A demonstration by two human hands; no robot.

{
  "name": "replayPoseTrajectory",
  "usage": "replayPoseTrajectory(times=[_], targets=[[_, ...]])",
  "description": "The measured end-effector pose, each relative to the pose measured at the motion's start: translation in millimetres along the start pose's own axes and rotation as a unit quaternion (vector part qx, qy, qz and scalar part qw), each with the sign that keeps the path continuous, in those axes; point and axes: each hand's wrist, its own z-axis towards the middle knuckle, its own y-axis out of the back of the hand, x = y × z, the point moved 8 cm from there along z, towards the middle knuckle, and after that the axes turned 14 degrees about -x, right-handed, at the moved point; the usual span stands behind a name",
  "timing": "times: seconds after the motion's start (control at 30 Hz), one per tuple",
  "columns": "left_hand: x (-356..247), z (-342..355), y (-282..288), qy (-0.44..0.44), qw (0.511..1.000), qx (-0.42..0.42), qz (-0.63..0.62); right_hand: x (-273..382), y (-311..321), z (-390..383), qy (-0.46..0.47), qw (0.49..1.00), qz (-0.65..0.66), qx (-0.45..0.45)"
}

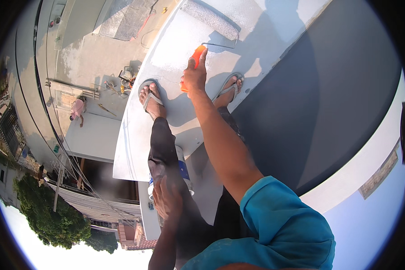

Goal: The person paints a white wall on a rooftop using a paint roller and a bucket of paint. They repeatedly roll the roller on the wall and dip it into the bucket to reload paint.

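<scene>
My right hand (194,77) is closed around the orange handle (198,55) of a paint roller. The roller's bent wire frame leads to a long fluffy white roller sleeve (211,19), which lies on the white-coated ledge (173,56). Wet-looking white paint shows on the surface beside the sleeve. My left hand (167,198) rests on my left leg near the knee, fingers stretched out and holding nothing. Partly behind that leg stands a white and blue bucket (183,170); what is in it is hidden.
My sandalled feet stand on the narrow ledge, whose curved outer edge drops to ground far below. A dark grey wall (337,90) borders it on the right. Down at left are a person in pink (78,108), tools (127,78) and planks (74,88); black cables (37,54) run past.
</scene>
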Motion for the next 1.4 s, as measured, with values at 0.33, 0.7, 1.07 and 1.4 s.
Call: replayPoseTrajectory(times=[0.33, 0.7, 1.07, 1.4], targets=[[-3, -3, -8, -0.014, 1.000, -0.014, 0.024, 150, 36, 137, 0.071, 0.997, 0.010, -0.017], [1, -3, -10, -0.029, 0.999, -0.010, 0.022, 29, 48, 68, 0.137, 0.961, -0.238, -0.033], [-3, 9, 10, -0.053, 0.997, -0.001, 0.057, -156, 17, -112, 0.011, 0.984, -0.175, 0.042], [-13, 7, 8, -0.097, 0.993, -0.003, 0.065, -104, 29, -74, 0.008, 0.987, -0.161, 0.016]])
